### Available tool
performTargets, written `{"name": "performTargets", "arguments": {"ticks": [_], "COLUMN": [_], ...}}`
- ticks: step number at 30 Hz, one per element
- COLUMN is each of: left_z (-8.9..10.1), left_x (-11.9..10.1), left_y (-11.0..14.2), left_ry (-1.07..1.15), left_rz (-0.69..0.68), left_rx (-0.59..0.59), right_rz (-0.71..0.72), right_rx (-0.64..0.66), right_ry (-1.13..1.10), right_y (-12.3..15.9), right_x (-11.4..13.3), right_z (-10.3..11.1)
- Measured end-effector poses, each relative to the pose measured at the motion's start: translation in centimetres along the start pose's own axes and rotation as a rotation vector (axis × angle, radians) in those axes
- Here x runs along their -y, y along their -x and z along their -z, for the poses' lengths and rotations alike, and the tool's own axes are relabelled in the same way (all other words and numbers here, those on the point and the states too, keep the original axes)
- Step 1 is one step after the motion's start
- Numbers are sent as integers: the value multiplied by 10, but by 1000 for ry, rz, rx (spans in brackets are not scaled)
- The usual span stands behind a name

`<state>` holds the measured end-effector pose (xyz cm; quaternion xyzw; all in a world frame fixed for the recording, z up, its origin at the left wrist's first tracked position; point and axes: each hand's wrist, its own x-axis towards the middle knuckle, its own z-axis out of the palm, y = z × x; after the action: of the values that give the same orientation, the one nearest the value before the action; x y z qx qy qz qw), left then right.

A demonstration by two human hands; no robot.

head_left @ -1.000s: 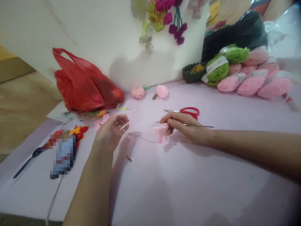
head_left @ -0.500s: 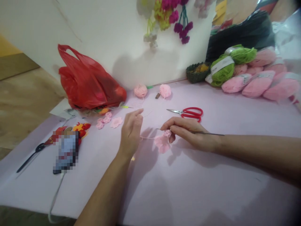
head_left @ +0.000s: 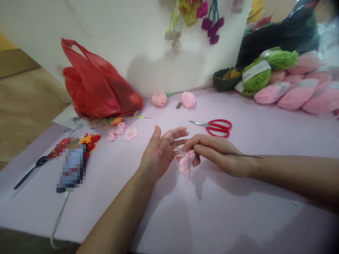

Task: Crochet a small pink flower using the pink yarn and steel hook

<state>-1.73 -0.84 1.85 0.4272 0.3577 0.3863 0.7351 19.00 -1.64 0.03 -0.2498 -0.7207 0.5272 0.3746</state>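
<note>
Pinched in my right hand [head_left: 219, 153] is a thin metal crochet hook [head_left: 249, 155], its shaft lying back over the wrist and its tip pointing left. The same fingers keep hold of a small pink crocheted piece [head_left: 186, 165], which hangs down just above the table. My left hand [head_left: 160, 153] is turned partly palm-up with its thumb and fingers apart, close to the hook's tip. Pink yarn runs between the piece and the left fingers; how it lies around them I cannot make out.
Red-handled scissors [head_left: 218, 127] lie beyond my right hand. Two pink yarn balls [head_left: 159, 99] sit near the wall. A red plastic bag [head_left: 97, 88] and pink crocheted flowers [head_left: 130, 134] are at the left. Green and pink skeins [head_left: 256, 77] are piled at the back right, beside a dark basket [head_left: 225, 84].
My left hand has turned its palm upward, spread its fingers and come right, up to the hook. The pink piece now hangs more narrowly from my right hand.
</note>
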Motion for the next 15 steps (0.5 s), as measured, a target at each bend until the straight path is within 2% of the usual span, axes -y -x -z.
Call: {"name": "performTargets", "arguments": {"ticks": [7, 11, 15], "left_z": [3, 7, 2], "left_x": [-10, -16, -21], "left_y": [0, 6, 16], "left_ry": [67, 106, 14], "left_rz": [12, -68, -144], "left_rx": [-85, -140, -173], "right_rz": [15, -11, -18], "right_rx": [-34, -46, -44], "right_ry": [36, 68, 71], "right_y": [0, -1, -1], "right_x": [0, -1, -3], "right_z": [-1, 0, -1]}}
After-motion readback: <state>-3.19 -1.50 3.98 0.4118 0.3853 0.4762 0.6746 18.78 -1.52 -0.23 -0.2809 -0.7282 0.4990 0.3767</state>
